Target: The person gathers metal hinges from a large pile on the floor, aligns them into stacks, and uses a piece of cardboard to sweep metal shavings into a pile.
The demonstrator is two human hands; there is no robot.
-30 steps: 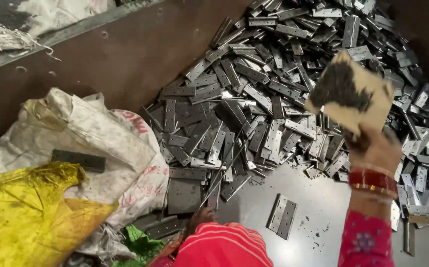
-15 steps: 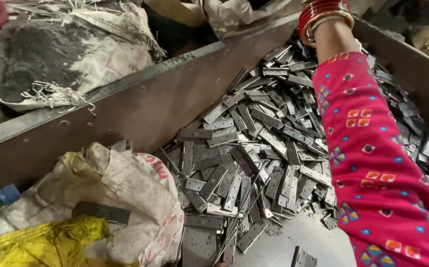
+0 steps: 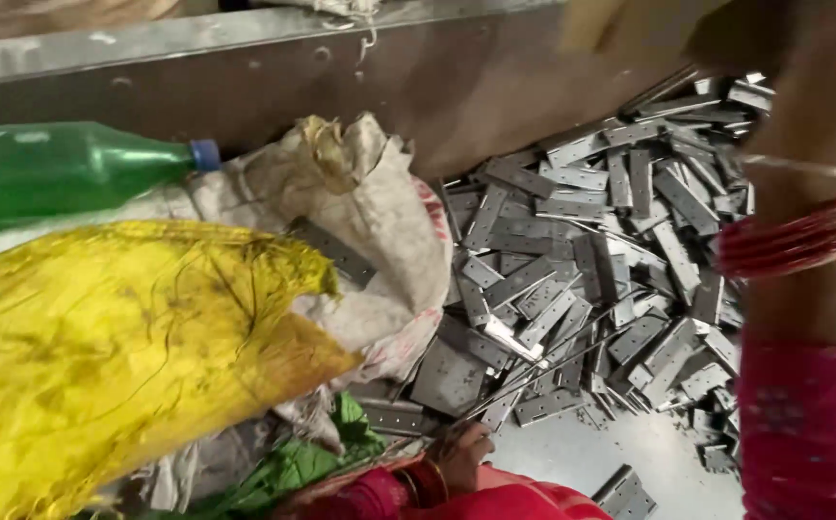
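Note:
A heap of small flat grey metal plates [image 3: 582, 279] lies in a metal tray with a tall dark wall [image 3: 341, 67]. My right hand [image 3: 786, 39] is raised at the top right, blurred, and seems closed on a tan cardboard piece [image 3: 630, 24]. Its forearm with red bangles [image 3: 794, 241] and a pink sleeve hangs over the right part of the heap. My left hand [image 3: 457, 451] rests low at the near edge of the plates with its fingers curled. Whether it grips a plate is hidden.
A crumpled white sack [image 3: 379, 212] leans on the left of the heap with one plate [image 3: 336, 252] lying on it. In front of it is a yellow sack [image 3: 119, 356]. A green plastic bottle [image 3: 52, 173] lies behind. Green cloth [image 3: 293, 467] sits at the bottom.
The view has swung left and down, so the yellow sack and the bottle now fill the left. My right arm stays raised and has moved to the right edge. The left hand is back in view.

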